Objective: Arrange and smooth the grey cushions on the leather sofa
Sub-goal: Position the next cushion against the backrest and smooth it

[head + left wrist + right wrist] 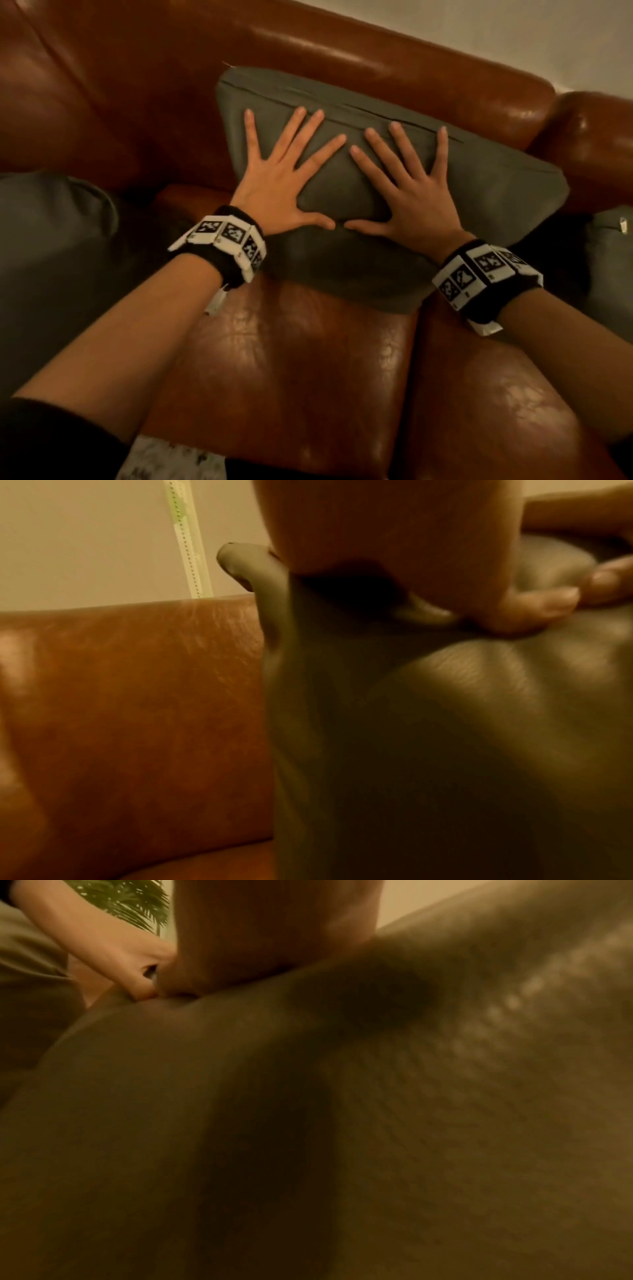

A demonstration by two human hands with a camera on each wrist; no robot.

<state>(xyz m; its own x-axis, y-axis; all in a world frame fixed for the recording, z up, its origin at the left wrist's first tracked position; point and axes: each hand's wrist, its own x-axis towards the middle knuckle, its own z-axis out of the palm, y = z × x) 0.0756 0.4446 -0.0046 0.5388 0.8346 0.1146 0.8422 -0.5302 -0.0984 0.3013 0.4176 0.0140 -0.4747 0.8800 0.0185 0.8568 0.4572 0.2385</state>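
Note:
A grey cushion [479,192] leans against the backrest of the brown leather sofa [308,359], a zip seam along its top edge. My left hand [287,171] and right hand [407,181] both lie flat on its front, fingers spread and straight, thumbs nearly meeting at the middle. The fabric dents under the palms. In the left wrist view the grey cushion [445,737] fills the right side, with the sofa back [137,696] to the left. The right wrist view is mostly blurred grey cushion [342,1123].
A second grey cushion [51,257] lies at the left of the seat. Part of another grey cushion [609,267] shows at the right, by the sofa arm [596,137]. A pale wall [513,27] runs behind the sofa. A green plant [126,899] shows in the right wrist view.

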